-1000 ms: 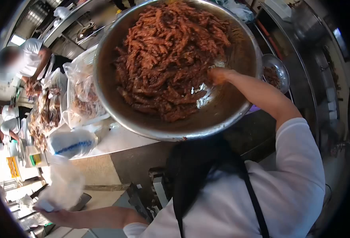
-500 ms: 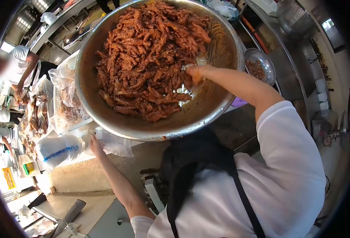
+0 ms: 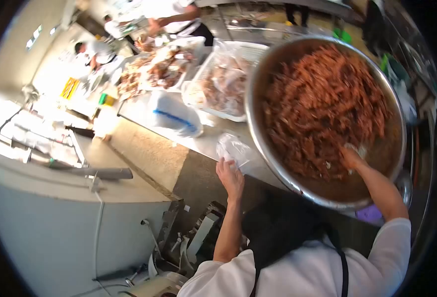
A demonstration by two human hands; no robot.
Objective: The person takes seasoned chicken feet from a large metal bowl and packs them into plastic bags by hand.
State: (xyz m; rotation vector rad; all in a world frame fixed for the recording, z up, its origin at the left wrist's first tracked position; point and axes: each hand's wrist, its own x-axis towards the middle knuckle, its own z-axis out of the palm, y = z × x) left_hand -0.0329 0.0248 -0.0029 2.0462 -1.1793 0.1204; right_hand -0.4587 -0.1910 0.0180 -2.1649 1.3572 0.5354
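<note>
A large steel bowl (image 3: 256, 116) holds a heap of glazed, reddish-brown chicken feet (image 3: 327, 104). My right hand (image 3: 350, 157) reaches into the bowl at the near right side of the heap. Its fingers are partly hidden and blurred, and something pale and shiny shows beside them. To the left of the bowl, at the table edge, my left hand (image 3: 230, 177) has its fingers closed on a clear plastic bag (image 3: 234, 148). That bag looks thin and crumpled.
A stack of plastic bags with a blue stripe (image 3: 176, 116) lies left on the steel table (image 3: 203, 143). Behind it stand a white basket (image 3: 236, 118) with bagged meat and a pile of meat (image 3: 154, 69). People work at the far side. A pale cabinet (image 3: 45, 222) is lower left.
The view has swung left, so the bowl appears further right. My left hand is now at a clear bag beside the bowl; my right hand stays in the bowl.
</note>
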